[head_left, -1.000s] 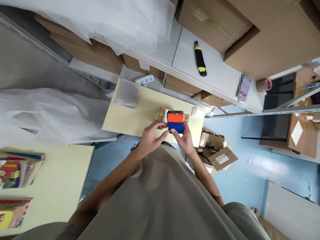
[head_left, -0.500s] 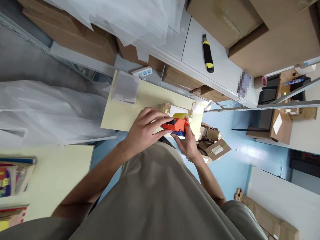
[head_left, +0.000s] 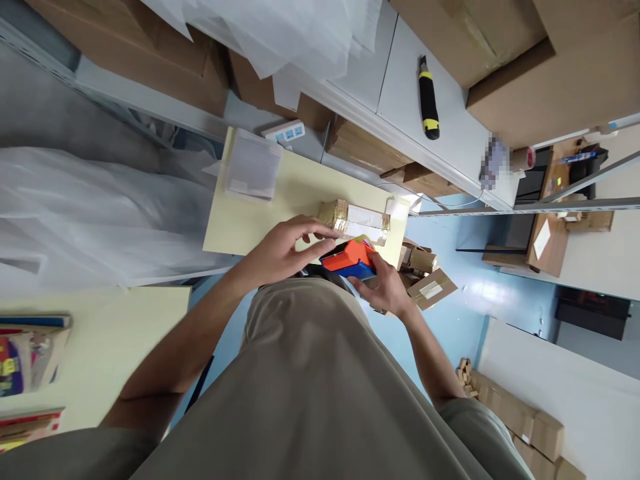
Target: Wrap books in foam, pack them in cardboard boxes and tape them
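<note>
An orange and blue tape dispenser [head_left: 349, 259] is gripped from below by my right hand [head_left: 384, 288], near the front edge of a small pale yellow table [head_left: 260, 220]. My left hand [head_left: 283, 248] lies over the dispenser's left end with fingers curled, its fingertips reaching toward a small cardboard parcel [head_left: 356, 221] wrapped in clear tape with a white label. The parcel lies on the table just beyond the dispenser.
A clear plastic box [head_left: 252, 173] sits at the table's far left. A black and yellow utility knife [head_left: 429, 98] lies on a grey shelf among large cardboard boxes [head_left: 550, 67]. Small boxes [head_left: 425, 280] are piled on the blue floor to the right. White plastic sheeting [head_left: 75, 213] hangs left.
The dispenser has come off the parcel and moved toward me, tilted, so the parcel's label now shows. My left hand has shifted over the dispenser's left end.
</note>
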Tool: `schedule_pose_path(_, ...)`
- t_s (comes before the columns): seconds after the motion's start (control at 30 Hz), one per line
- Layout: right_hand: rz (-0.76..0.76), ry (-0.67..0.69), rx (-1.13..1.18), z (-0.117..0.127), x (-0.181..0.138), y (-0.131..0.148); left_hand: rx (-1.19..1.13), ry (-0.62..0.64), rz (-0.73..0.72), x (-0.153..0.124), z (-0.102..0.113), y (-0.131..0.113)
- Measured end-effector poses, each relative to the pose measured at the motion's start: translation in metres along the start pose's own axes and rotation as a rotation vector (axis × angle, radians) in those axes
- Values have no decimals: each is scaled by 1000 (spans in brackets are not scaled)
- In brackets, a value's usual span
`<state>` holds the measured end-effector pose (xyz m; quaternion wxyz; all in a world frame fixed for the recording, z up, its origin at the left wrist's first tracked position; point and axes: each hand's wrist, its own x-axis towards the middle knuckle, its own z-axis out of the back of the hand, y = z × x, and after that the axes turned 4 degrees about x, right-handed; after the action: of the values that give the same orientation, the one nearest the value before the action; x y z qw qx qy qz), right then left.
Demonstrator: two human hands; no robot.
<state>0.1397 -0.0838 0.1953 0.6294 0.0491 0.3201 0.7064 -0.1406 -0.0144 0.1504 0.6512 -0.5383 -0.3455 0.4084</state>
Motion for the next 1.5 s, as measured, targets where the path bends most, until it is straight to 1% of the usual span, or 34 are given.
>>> schedule_pose_path(0.07,-58,66,21,9,2,7,-116,35,107,8,-6,13)
schedule_pose_path(0.1,-85,94,33,12,4,10,-167,27,143,11,-12,22)
schedule_pose_path(0.13,-111,115,43,15,7,12,-213,0,168,15,-19,31)
schedule_pose_path(0.2,-154,144,44,19,13,16,-291,-108,199,20,-35,51)
schedule_pose_path(0.27,-186,169,-1,23,19,18,-365,-194,226,21,-49,67)
schedule_pose_path(0.3,-198,188,-35,24,23,19,-407,-217,248,21,-55,74)
schedule_pose_path(0.4,-237,268,-143,31,33,22,-522,-220,329,17,-69,85)
schedule_pose_path(0.5,-253,358,-224,45,41,24,-581,-222,384,14,-80,91)
schedule_pose_path(0.6,-255,436,-298,71,46,25,-590,-307,423,15,-84,103)
schedule_pose_path(0.67,-273,486,-327,97,48,26,-577,-402,449,19,-79,117)
schedule_pose_path(0.73,-313,524,-318,123,52,28,-580,-463,475,27,-72,133)
schedule_pose_path(0.83,-366,522,-287,152,61,36,-626,-465,488,46,-68,153)
schedule_pose_path(0.9,-368,481,-288,160,70,42,-665,-459,484,60,-73,160)
schedule_pose_path(1.0,-323,425,-334,158,84,50,-685,-458,492,77,-87,169)
schedule_pose_path(1.13,-267,387,-435,145,99,56,-655,-455,502,86,-104,181)
schedule_pose_path(1.3,-280,402,-508,129,115,64,-642,-450,584,90,-115,193)
schedule_pose_path(1.4,-307,422,-516,123,122,69,-635,-470,621,93,-121,194)
schedule_pose_path(1.5,-317,422,-516,120,126,70,-617,-491,620,96,-128,192)
